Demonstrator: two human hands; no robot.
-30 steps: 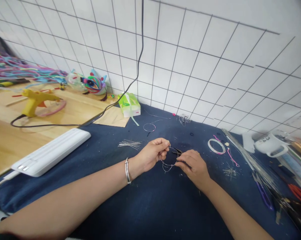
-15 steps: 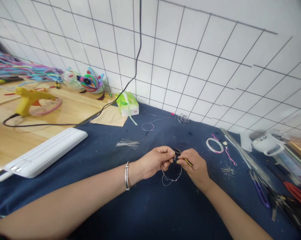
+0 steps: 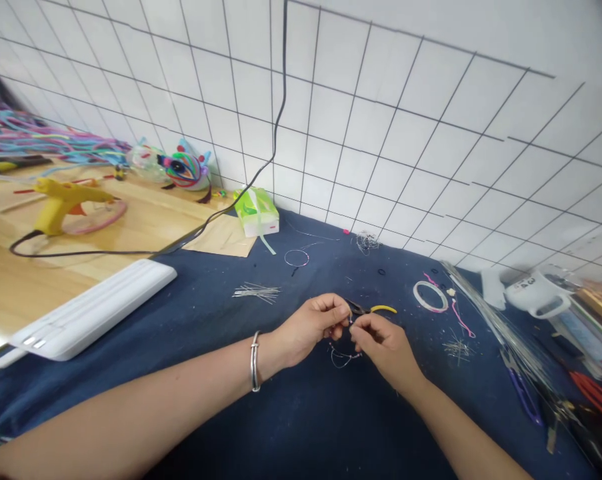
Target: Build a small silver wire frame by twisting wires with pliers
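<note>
My left hand [image 3: 325, 323] pinches a thin beaded wire loop [image 3: 348, 360] between thumb and fingertips, with a bit of gold-coloured wire showing at the tips. The loop hangs below my fingers and carries a few small pinkish beads. Close beside it, my right hand [image 3: 383, 343] is closed, thumb and forefinger together at the same wire. Just behind both hands lies a pair of pliers [image 3: 381, 309] with yellow handles, on the dark blue cloth [image 3: 301, 413]; the hands hide part of it.
Short wire pieces [image 3: 257, 292] and another wire ring [image 3: 297, 258] lie farther back. To the right are a white coil [image 3: 431, 297], long wires [image 3: 481, 313], purple-handled cutters [image 3: 525, 397] and a mug [image 3: 538, 293]. Leftward are a white power bank [image 3: 95, 310] and a yellow glue gun [image 3: 55, 203].
My right hand has let go of the pliers, which now lie on the cloth behind the hands. Its fingers now pinch at the wire near my left fingertips.
</note>
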